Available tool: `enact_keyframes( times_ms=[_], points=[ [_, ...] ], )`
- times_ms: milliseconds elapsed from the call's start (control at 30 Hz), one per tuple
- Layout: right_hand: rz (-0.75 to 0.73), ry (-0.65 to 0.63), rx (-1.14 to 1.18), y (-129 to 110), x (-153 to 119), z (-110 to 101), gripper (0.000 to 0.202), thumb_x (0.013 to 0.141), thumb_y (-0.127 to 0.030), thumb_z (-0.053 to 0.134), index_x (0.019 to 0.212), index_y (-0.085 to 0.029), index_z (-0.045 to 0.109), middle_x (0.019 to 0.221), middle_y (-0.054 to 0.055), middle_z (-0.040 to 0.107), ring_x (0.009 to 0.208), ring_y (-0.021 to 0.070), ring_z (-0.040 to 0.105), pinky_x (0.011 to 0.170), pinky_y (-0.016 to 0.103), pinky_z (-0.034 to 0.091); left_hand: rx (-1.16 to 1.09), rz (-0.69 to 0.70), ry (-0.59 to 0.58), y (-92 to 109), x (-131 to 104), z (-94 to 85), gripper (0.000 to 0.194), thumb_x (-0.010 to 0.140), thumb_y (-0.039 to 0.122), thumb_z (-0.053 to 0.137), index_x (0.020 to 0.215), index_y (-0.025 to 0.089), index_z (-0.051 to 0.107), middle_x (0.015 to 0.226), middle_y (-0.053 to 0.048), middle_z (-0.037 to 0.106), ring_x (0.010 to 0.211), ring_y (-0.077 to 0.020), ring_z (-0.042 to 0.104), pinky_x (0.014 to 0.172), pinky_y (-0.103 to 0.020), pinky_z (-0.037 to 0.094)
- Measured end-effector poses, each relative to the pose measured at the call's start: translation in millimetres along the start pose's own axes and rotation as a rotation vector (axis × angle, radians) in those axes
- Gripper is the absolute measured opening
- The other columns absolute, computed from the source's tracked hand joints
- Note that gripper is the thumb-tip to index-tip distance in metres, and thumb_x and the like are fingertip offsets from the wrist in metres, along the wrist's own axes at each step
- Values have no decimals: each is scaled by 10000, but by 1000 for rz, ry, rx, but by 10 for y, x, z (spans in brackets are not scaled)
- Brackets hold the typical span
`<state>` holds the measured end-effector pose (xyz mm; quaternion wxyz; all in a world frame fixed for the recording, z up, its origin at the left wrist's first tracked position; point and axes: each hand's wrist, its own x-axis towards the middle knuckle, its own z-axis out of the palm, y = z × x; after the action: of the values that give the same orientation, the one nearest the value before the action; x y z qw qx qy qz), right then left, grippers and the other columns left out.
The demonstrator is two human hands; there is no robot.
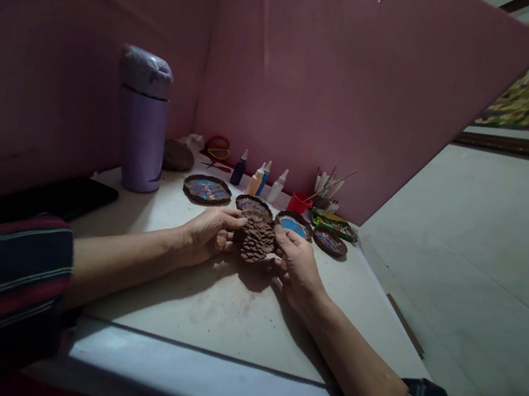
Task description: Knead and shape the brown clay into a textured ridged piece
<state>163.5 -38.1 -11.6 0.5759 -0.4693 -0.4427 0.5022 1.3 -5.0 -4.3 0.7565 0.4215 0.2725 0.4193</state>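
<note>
Between my two hands is a brown clay piece (257,239) covered in overlapping scale-like bits, held a little above the white table (223,326). My left hand (212,233) grips its left edge, thumb on top and fingers below. On the other side, my right hand (298,261) pinches the right edge the same way. Just behind the piece are a dark-rimmed dish with a speckled inside (254,206) and another dish with a blue inside (293,224). The underside of the clay piece is hidden.
A purple bottle (142,127) stands at the left by a brown lump (178,156). Along the back are scissors (218,148), several small paint bottles (254,181), a red cup (299,202) and brushes (330,185). More dark-rimmed dishes (205,201) lie nearby. Pink panels (314,84) enclose the table.
</note>
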Motion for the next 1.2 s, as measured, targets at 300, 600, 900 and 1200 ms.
enact_keyframes(
  times_ms=[300, 600, 900, 1200],
  points=[
    [47, -74, 4, 47, 1, -19, 358, 662, -382, 745, 869, -155, 561, 671, 8, 629, 415, 87, 540, 325, 184, 426, -4, 67, 72, -2, 28, -23, 295, 730, 2, 533, 997, 78, 634, 944, -148, 664, 709, -160, 641, 670, -289, 547],
    [47, -113, 41, 36, 5, -50, 299, 649, -255, 751, 883, -150, 597, 746, 16, 644, 499, 95, 574, 369, 175, 428, -33, 81, 58, 0, 12, 14, 302, 710, -41, 501, 958, 54, 643, 865, -143, 668, 663, -155, 633, 692, -309, 541],
    [64, -159, 82, 13, -12, -59, 273, 667, -248, 746, 888, -156, 613, 795, 22, 638, 567, 95, 581, 389, 164, 421, -54, 95, 56, -9, 42, -17, 304, 703, -48, 509, 959, 64, 628, 857, -136, 673, 669, -158, 640, 692, -303, 540],
    [35, -143, 34, 19, -16, -37, 311, 669, -364, 745, 845, -164, 585, 759, 15, 632, 529, 92, 572, 380, 159, 400, -15, 100, 54, -8, 22, -37, 275, 714, -13, 540, 959, 70, 633, 848, -127, 675, 649, -152, 633, 637, -283, 542]
  ],
)
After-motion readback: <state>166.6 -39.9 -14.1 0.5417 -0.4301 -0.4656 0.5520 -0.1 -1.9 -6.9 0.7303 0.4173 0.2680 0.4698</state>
